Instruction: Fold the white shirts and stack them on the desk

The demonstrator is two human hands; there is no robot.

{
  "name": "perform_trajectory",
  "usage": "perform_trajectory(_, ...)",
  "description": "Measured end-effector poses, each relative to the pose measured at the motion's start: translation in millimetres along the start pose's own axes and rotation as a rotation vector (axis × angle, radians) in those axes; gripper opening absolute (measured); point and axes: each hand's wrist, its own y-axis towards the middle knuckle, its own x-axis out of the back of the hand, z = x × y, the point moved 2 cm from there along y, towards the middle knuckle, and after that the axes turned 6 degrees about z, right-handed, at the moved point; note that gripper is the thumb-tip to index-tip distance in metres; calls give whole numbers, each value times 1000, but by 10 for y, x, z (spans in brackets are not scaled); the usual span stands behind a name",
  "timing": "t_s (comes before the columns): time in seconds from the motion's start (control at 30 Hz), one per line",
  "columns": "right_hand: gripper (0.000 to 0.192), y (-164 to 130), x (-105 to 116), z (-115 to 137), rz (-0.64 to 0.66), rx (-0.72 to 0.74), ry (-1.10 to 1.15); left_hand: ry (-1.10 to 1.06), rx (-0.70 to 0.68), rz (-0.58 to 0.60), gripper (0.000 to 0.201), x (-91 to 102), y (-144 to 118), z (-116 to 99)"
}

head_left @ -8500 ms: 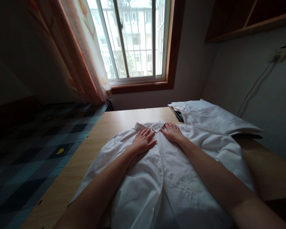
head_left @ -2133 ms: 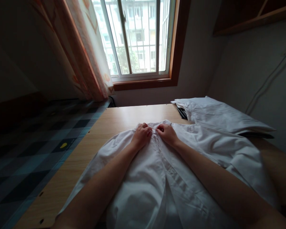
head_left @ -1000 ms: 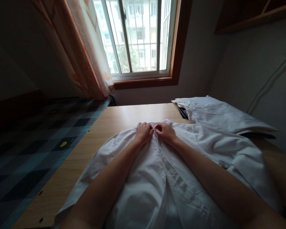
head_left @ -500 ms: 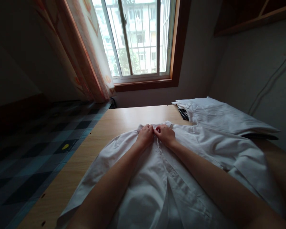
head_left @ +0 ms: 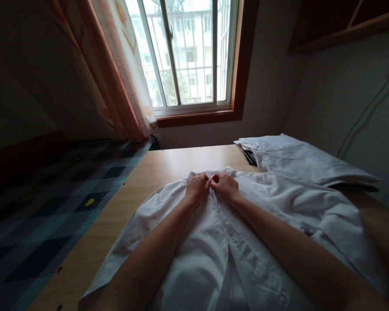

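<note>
A white shirt (head_left: 194, 259) lies spread over the wooden board, its collar end away from me and its front opening running down the middle. Both hands meet near the collar. My left hand (head_left: 197, 186) is closed, fingers pinching the shirt's front edge. Beside it, almost touching, my right hand (head_left: 225, 185) pinches the opposite edge with thumb and forefinger. Whatever small part sits between the fingertips, such as a button, is too hidden to make out. Below the hands the two front edges part in a narrow gap.
Folded white clothing (head_left: 304, 155) with a dark striped piece under it lies at the back right of the wooden board (head_left: 181, 160). Left is a blue-black checked cloth (head_left: 52, 207). Behind stand a curtain (head_left: 116, 77) and a barred window (head_left: 188, 56). A shelf (head_left: 346, 34) hangs upper right.
The view has tilted up very slightly. Both hands stay at the collar, their fingers shifting a little closer together.
</note>
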Motion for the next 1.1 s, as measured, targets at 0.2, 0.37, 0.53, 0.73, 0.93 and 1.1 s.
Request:
perform_trajectory(0.2, 12, 18, 27, -62, 1, 79, 106, -30, 51, 7, 20, 71, -27, -10)
perform_trajectory(0.37, 11, 32, 12, -81, 31, 96, 143, -48, -16, -6, 18, 46, -14, 27)
perform_trajectory(0.53, 12, 46, -15, -111, 51, 119, 218, -210, -52, -28, 13, 43, -22, 75)
perform_trajectory(0.73, 10, 34, -20, -98, 48, 218, 218, -259, -48, -3, 9, 136, -42, 94)
perform_trajectory(0.93, 10, 9, -1, -72, 53, 314, 192, -259, -4, 39, 9, 190, -54, 74)
perform_trajectory(1.1, 8, 12, -19, -94, 68, 354, 177, -317, 1, 71, 12, 176, -44, 74)
